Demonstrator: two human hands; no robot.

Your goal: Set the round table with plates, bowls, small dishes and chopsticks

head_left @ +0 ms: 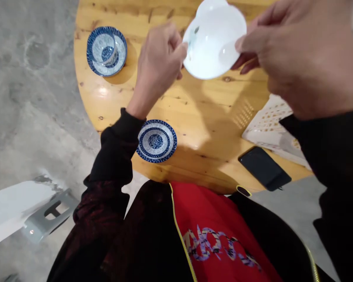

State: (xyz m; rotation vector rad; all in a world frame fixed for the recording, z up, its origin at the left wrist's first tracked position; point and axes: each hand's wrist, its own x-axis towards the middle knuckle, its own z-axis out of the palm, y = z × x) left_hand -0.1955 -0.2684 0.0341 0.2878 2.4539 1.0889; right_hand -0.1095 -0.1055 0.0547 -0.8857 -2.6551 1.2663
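Note:
Above the wooden table I hold a white bowl point(213, 45) tilted so its inside faces me; a small dark and greenish print shows near its left edge. My right hand point(300, 58) grips its right rim, thumb inside and fingers beneath. With curled fingers, my left hand point(161, 58) pinches the left rim. A second white dish point(210, 5) shows partly behind the bowl at the top. Left of my left hand, a blue-and-white bowl point(106, 47) stands on a patterned plate point(122, 49). Below my left wrist lies another blue-and-white plate point(156, 141), its left edge covered by my sleeve.
A white perforated plastic basket point(270, 121) sits at the right of the round wooden table point(194, 117), partly behind my right arm. A black phone point(264, 168) lies by the table's near edge. On the concrete floor at lower left is a grey stool-like object point(51, 215).

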